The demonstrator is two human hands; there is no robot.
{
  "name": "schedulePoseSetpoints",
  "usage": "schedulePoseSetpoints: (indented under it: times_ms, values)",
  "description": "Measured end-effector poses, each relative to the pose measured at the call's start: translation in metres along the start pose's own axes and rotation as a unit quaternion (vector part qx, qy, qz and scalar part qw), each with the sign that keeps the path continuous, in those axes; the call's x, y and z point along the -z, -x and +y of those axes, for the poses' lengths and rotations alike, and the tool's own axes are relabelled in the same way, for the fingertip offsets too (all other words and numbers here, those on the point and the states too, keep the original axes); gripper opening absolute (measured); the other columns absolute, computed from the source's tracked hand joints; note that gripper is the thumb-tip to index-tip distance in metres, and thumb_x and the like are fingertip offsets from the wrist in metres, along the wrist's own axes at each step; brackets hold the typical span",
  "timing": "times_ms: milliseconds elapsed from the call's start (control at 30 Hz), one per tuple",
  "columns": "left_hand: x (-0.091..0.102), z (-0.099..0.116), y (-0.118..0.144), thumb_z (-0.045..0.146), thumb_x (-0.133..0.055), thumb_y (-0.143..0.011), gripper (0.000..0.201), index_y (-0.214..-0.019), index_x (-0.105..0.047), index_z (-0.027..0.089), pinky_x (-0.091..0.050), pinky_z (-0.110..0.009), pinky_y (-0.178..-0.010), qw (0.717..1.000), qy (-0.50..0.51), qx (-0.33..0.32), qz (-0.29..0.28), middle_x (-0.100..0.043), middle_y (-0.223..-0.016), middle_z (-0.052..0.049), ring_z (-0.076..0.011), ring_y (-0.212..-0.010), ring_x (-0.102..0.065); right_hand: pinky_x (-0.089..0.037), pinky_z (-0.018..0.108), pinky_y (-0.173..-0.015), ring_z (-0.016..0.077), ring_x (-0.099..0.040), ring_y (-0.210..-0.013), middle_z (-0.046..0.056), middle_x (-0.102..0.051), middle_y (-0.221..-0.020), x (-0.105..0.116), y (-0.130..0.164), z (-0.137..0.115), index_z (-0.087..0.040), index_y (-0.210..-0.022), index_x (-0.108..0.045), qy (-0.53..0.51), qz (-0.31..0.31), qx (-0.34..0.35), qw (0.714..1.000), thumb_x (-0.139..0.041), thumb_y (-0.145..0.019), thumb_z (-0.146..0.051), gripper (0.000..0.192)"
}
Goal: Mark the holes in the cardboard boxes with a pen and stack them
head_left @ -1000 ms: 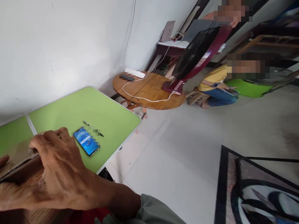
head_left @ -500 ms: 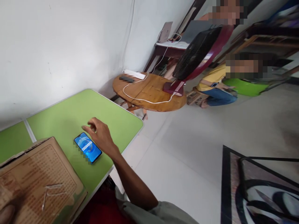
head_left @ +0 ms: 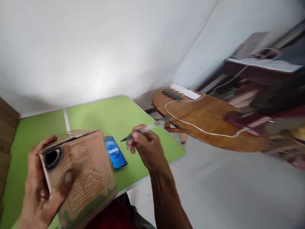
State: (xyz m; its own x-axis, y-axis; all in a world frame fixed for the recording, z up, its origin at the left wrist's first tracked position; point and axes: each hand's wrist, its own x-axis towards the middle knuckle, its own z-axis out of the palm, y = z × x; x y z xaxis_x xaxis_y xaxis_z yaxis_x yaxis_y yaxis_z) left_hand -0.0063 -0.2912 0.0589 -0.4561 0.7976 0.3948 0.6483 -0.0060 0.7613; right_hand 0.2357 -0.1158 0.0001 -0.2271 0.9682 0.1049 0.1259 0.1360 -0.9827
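- Cardboard box [head_left: 81, 171] clasped in left hand [head_left: 39, 190], above green tabletop [head_left: 100, 114];
- right hand [head_left: 145, 148] pinches pen [head_left: 138, 133]; steady box before marking, avoid phone [head_left: 115, 154].

Light: my room is bright and even, softly diffuse, with a pale glow on the white wall [head_left: 95, 57].
Shadows: faint, soft ones under my cardboard box [head_left: 81, 171].
Blur: my view smears toward the right; the wooden table [head_left: 214, 124] and everything beyond it streak.
Sharpness: my right hand [head_left: 145, 148] and pen [head_left: 137, 133] look slightly soft.
Distortion: wall lines bend near the edges.
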Motion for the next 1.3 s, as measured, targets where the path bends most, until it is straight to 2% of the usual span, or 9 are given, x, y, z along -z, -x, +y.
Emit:
schedulePoseSetpoints:
  times_ms: [67, 133, 333, 433, 700, 833, 1033, 1167, 1300]
  values:
    - [-0.002, -0.006, 0.000, 0.056, -0.074, -0.101, 0.066, -0.162, -0.055, 0.038, -0.059, -0.053, -0.113, 1.000, 0.006, -0.028, -0.004, -0.063, -0.155, -0.007, -0.0349, -0.141, -0.063, -0.053, 0.026, -0.048, 0.0175, -0.071, -0.058, -0.001, -0.076, -0.074, -0.018, 0.021, -0.032, -0.026, -0.099, -0.069, -0.222, -0.060, 0.112, 0.967, -0.081, -0.103, -0.050, 0.027]
    - [-0.003, -0.014, 0.001, 0.050, -0.075, -0.101, 0.069, -0.165, -0.052, 0.037, -0.056, -0.054, -0.118, 0.998, -0.001, -0.067, -0.013, -0.062, -0.156, -0.009, -0.0343, -0.142, -0.062, -0.056, 0.024, -0.046, 0.0157, -0.074, -0.058, -0.001, -0.082, -0.080, -0.043, 0.042, -0.058, -0.027, -0.106, -0.077, -0.313, -0.131, 0.185, 0.922, -0.086, -0.105, -0.042, 0.017]
    - [-0.005, -0.014, 0.008, 0.041, -0.067, -0.104, 0.071, -0.170, -0.042, 0.036, -0.052, -0.060, -0.124, 0.992, -0.007, -0.123, -0.033, -0.058, -0.157, -0.011, -0.0352, -0.144, -0.058, -0.070, 0.033, -0.081, 0.0207, -0.084, -0.096, 0.005, -0.087, -0.106, -0.090, 0.064, -0.074, -0.029, -0.118, -0.086, -0.262, -0.165, 0.246, 0.919, -0.082, -0.106, -0.023, 0.014]
    - [-0.006, -0.011, 0.010, 0.038, -0.067, -0.103, 0.071, -0.170, -0.040, 0.038, -0.050, -0.062, -0.125, 0.993, -0.005, -0.116, -0.037, -0.057, -0.155, -0.011, -0.0353, -0.145, -0.057, -0.070, 0.037, -0.093, 0.0220, -0.083, -0.103, 0.004, -0.086, -0.106, -0.087, 0.062, -0.072, -0.029, -0.116, -0.086, -0.252, -0.156, 0.252, 0.921, -0.081, -0.105, -0.021, 0.015]
    - [-0.009, -0.013, 0.010, 0.028, -0.068, -0.096, 0.079, -0.169, -0.041, 0.041, -0.046, -0.068, -0.126, 0.994, 0.014, -0.103, -0.044, -0.057, -0.153, -0.011, -0.0385, -0.146, -0.056, -0.066, 0.031, -0.083, 0.0194, -0.079, -0.091, 0.001, -0.085, -0.099, -0.080, 0.058, -0.079, -0.031, -0.109, -0.084, -0.174, -0.142, 0.279, 0.934, -0.082, -0.099, -0.014, 0.019]
    - [-0.009, -0.013, 0.009, 0.031, -0.068, -0.099, 0.075, -0.169, -0.043, 0.040, -0.050, -0.065, -0.124, 0.994, 0.009, -0.101, -0.036, -0.057, -0.154, -0.012, -0.0381, -0.146, -0.056, -0.059, 0.029, -0.069, 0.0176, -0.073, -0.076, 0.000, -0.079, -0.085, -0.073, 0.056, -0.076, -0.029, -0.097, -0.081, -0.152, -0.106, 0.272, 0.944, -0.080, -0.098, -0.017, 0.013]
    - [-0.007, -0.014, 0.005, 0.039, -0.067, -0.104, 0.067, -0.167, -0.043, 0.040, -0.056, -0.061, -0.119, 0.992, -0.021, -0.120, -0.034, -0.060, -0.148, -0.012, -0.0359, -0.138, -0.061, -0.030, 0.024, -0.040, 0.0098, -0.044, -0.047, -0.004, -0.062, -0.071, -0.072, 0.049, -0.067, -0.025, -0.091, -0.075, -0.153, -0.024, 0.213, 0.965, -0.080, -0.106, -0.037, 0.020]
    - [-0.009, -0.018, 0.007, 0.041, -0.068, -0.104, 0.068, -0.167, -0.044, 0.041, -0.053, -0.064, -0.123, 0.993, -0.017, -0.118, -0.023, -0.060, -0.151, -0.011, -0.0365, -0.142, -0.060, -0.042, 0.024, -0.047, 0.0092, -0.052, -0.049, -0.004, -0.066, -0.077, -0.075, 0.035, -0.076, -0.025, -0.097, -0.076, -0.189, -0.007, 0.225, 0.956, -0.080, -0.107, -0.038, 0.017]
    - [-0.004, -0.024, 0.008, 0.047, -0.073, -0.101, 0.072, -0.168, -0.046, 0.044, -0.054, -0.067, -0.123, 0.994, -0.011, -0.110, -0.020, -0.061, -0.156, -0.009, -0.0379, -0.142, -0.061, -0.060, 0.031, -0.069, 0.0195, -0.077, -0.089, 0.005, -0.079, -0.112, -0.054, -0.002, -0.066, -0.026, -0.102, -0.068, -0.203, 0.136, 0.248, 0.937, -0.069, -0.111, -0.045, 0.020]
